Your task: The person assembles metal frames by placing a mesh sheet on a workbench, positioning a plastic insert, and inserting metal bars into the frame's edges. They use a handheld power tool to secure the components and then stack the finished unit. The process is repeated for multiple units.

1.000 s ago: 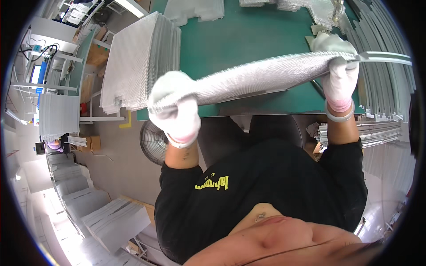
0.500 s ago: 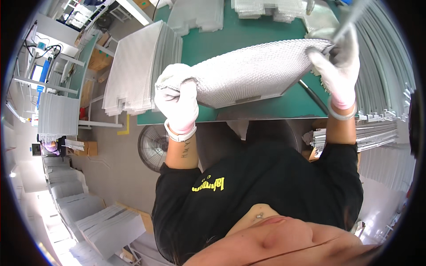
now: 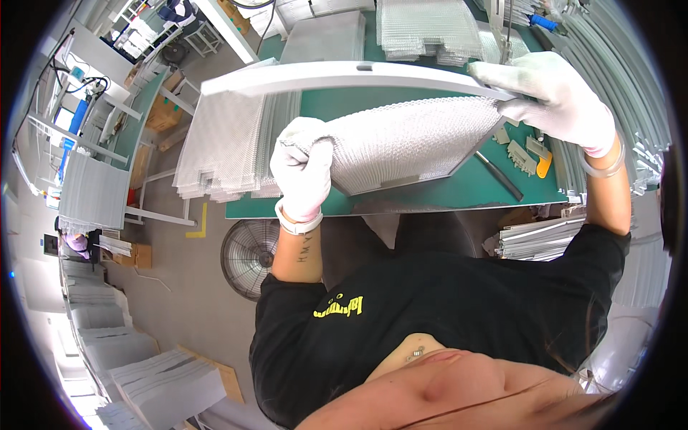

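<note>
My left hand (image 3: 304,165), in a white glove, pinches the left edge of a silver mesh panel (image 3: 408,143). The panel is tilted up above the green tabletop (image 3: 459,192), with a narrow metal strip along its lower edge. In my gloved right hand (image 3: 555,97) is the right end of a long white metal strip (image 3: 315,77). This strip stretches leftward, just beyond the panel's upper edge and apart from it over most of its length. The right fingertips are close to the panel's upper right corner; I cannot tell whether they touch it.
Stacked mesh sheets (image 3: 222,147) stand at the left, others (image 3: 430,32) at the back. Right of the panel lie a dark-handled tool (image 3: 502,178), small corner pieces (image 3: 521,158) and a yellow-orange tool (image 3: 545,165). Long metal strips (image 3: 620,86) line the right side. A fan (image 3: 251,258) stands below left.
The long strip has swung from the upper right to lie across above the panel. My right hand has moved right and turned. My left hand keeps its grip on the panel.
</note>
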Available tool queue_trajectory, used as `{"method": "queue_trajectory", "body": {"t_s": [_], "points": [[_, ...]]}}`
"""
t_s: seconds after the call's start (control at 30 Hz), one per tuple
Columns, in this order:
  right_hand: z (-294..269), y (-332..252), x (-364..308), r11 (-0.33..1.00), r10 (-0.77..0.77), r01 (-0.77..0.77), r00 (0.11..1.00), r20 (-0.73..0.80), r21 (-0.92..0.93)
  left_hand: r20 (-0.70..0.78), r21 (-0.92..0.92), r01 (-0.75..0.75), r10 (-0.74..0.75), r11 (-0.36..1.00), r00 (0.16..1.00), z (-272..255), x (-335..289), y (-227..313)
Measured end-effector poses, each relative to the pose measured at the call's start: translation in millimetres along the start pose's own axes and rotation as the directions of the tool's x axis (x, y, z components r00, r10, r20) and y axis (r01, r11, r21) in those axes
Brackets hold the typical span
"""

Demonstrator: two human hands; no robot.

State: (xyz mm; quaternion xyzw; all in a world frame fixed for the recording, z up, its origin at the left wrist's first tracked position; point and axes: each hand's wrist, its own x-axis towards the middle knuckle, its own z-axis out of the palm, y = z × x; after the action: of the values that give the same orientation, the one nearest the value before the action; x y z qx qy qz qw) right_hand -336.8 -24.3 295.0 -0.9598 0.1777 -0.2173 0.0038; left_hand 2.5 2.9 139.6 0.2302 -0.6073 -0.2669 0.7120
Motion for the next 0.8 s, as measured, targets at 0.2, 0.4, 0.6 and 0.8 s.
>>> {"method": "queue_trajectory", "body": {"t_s": [0.2, 0.4, 0.6, 0.8], "points": [[-5.9, -6.3, 12.0, 0.999, 0.030, -0.033, 0.993, 0.116, 0.019, 0.036, 0.033, 0.042, -0.043, 0.999, 0.998, -8.1, -1.6, 4.1], [2.6, -14.5, 3.3, 0.992, 0.126, -0.127, 0.992, -0.023, -0.011, 0.050, 0.007, 0.020, -0.020, 1.000, 0.999, -7.5, -5.5, 6.5], [-6.3, -13.9, 9.7, 0.998, -0.063, 0.065, 0.993, 0.104, -0.007, 0.027, -0.004, 0.072, -0.072, 0.997, 0.997, -1.4, -8.7, 9.3], [-0.8, -13.1, 15.3, 0.997, -0.053, 0.048, 0.996, 0.073, 0.068, 0.115, 0.023, 0.081, -0.083, 0.996, 0.990, -1.9, -3.6, 12.2]]}}
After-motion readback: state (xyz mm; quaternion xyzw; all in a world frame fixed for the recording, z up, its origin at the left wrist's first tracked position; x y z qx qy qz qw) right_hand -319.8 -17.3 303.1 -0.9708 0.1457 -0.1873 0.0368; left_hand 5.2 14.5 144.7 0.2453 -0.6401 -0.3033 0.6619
